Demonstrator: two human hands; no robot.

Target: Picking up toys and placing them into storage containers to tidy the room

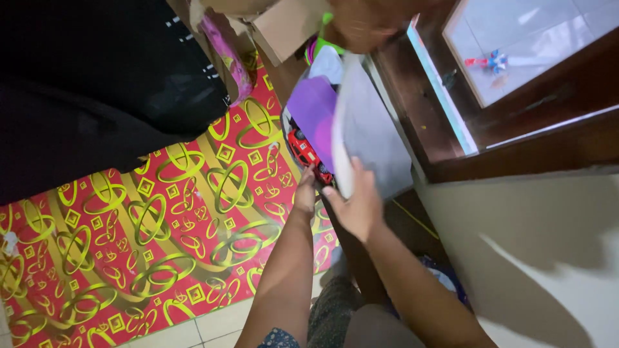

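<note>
Right, both my hands are up at the container of toys. My right hand point(356, 205) is spread wide, fingers flat against the lower edge of a pale grey sheet point(369, 138) that stands tilted just above it; I press on it rather than clasp it. My left hand point(305, 188) sits just beside the right, fingers stretched out straight, tips touching the red toy car point(308, 153). That car lies directly ahead of my left fingertips, tucked under a purple piece point(312, 108) which leans against the grey sheet. Off to the left of my left arm spreads the red mat with gold rings point(155, 245), and a dark wooden frame point(516, 138) runs beyond my right hand.
</note>
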